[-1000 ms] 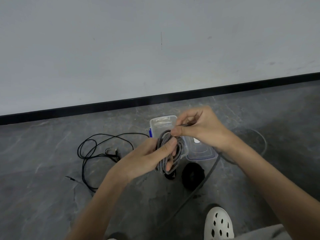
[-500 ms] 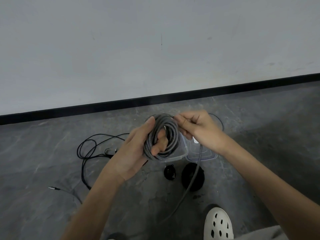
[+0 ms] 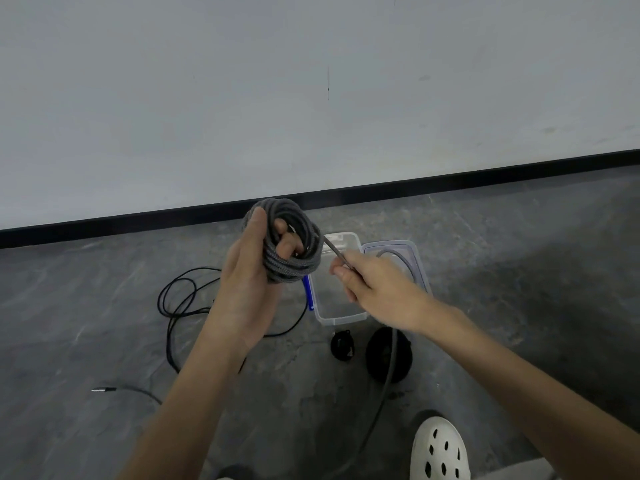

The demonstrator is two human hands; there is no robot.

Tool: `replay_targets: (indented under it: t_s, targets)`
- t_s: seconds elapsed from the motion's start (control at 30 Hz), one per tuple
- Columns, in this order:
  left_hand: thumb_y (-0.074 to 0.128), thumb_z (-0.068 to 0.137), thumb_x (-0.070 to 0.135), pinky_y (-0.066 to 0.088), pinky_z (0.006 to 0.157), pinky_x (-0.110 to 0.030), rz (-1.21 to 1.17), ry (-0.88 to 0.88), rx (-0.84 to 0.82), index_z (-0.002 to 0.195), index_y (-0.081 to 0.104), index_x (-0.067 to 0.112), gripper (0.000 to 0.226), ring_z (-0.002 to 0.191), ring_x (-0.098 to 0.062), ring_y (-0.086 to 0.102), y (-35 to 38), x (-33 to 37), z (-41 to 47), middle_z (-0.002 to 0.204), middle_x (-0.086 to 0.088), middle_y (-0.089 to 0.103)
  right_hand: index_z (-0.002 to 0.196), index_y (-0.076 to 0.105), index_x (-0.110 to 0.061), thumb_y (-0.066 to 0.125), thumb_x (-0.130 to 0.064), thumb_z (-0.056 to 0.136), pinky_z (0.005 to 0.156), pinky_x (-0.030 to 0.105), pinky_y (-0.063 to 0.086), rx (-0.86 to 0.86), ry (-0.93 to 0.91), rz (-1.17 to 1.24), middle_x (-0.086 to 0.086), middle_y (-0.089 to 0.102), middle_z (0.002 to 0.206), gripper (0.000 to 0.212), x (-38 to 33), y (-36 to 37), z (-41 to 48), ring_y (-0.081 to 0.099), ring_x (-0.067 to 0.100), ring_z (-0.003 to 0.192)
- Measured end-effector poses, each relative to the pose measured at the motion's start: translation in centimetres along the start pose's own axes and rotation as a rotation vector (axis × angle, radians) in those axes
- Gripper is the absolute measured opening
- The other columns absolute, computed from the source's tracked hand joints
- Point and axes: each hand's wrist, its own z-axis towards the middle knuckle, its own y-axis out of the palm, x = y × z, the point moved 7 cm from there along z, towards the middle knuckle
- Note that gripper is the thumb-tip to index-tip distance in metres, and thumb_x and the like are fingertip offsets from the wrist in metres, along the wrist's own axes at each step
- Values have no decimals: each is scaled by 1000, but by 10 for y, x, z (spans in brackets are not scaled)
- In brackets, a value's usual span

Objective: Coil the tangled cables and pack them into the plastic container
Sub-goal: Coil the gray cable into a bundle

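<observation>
My left hand [image 3: 247,278] grips a coil of grey braided cable [image 3: 294,251], raised in front of the wall's black skirting. The thumb lies over the coil's left side and the fingers pass through its middle. My right hand [image 3: 377,289] pinches the loose strand of the same cable just right of the coil; the rest of the strand trails down past my wrist toward the floor. Behind my hands, the clear plastic container [image 3: 341,318] sits open on the grey floor, with its lid [image 3: 405,251] beside it on the right.
A tangled thin black cable [image 3: 176,303] lies on the floor to the left, its metal plug [image 3: 104,389] nearer me. Two black coiled bundles [image 3: 343,346] [image 3: 381,355] lie just in front of the container. A white clog [image 3: 440,452] shows at the bottom.
My left hand has lifted the coil higher and turned it upright. My right hand has drawn away to the right and down, pulling the loose strand taut.
</observation>
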Motion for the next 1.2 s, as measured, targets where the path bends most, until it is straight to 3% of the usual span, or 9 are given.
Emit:
replay_targets:
  t_s: [0.13,0.23,0.3,0.37,0.5,0.7,0.93,1.0,1.2]
  targets:
    - [47,87,47,48,82,-18,-18,44,52,82,51,17,30,69,-8,46,-2,2,0,58,10,46,94,56,2,42,-12,101,58,16,42,-34,23,-48,7,59,69,21,5,1,0,51,6,58]
    - [49,86,49,48,82,-17,8,79,32,82,53,19,30,66,-5,48,2,2,0,61,11,48,93,55,0,40,-17,102,65,30,44,-12,50,-75,13,61,77,25,9,-2,1,56,25,69]
    - [50,86,50,47,82,-19,24,106,8,79,58,24,28,66,-4,49,4,2,0,64,11,49,93,51,-4,37,-22,103,60,31,42,9,41,-83,6,55,71,25,7,-3,-1,52,20,64]
    - [50,87,50,45,86,-22,-9,117,17,78,61,26,28,68,-3,51,2,2,0,64,12,50,96,48,-7,36,-22,104,52,19,35,29,4,-74,-5,47,66,21,-1,1,-4,46,7,56]
    - [54,86,48,50,83,-19,-128,106,122,84,54,22,26,70,-3,52,-11,1,3,62,13,52,98,52,-4,42,-9,100,51,12,35,-6,-2,-84,-12,42,62,11,-5,10,-5,47,-3,54]
    - [60,81,39,50,75,-14,-160,190,280,75,57,22,18,63,0,55,-27,12,2,61,12,55,85,51,-9,37,-23,103,63,31,45,-133,75,-326,0,51,67,27,8,18,-9,52,18,60]
    - [53,94,37,48,71,-16,70,270,429,71,64,25,28,64,0,56,-30,13,-2,65,12,59,114,45,-12,31,-26,104,58,43,47,-47,-98,-410,4,58,76,22,-30,20,-15,55,25,62]
    - [52,97,36,46,75,-20,160,290,458,61,67,28,40,66,-2,56,-32,13,-5,65,12,60,111,50,-11,31,-28,104,64,46,49,-81,-152,-415,6,62,83,26,-43,23,-15,58,26,69]
    - [56,96,34,45,60,-12,564,335,414,73,60,14,31,63,-1,58,-19,8,-7,64,10,63,86,51,-12,42,-27,99,59,43,47,-118,-261,-478,3,57,69,22,-63,21,-26,53,22,59]
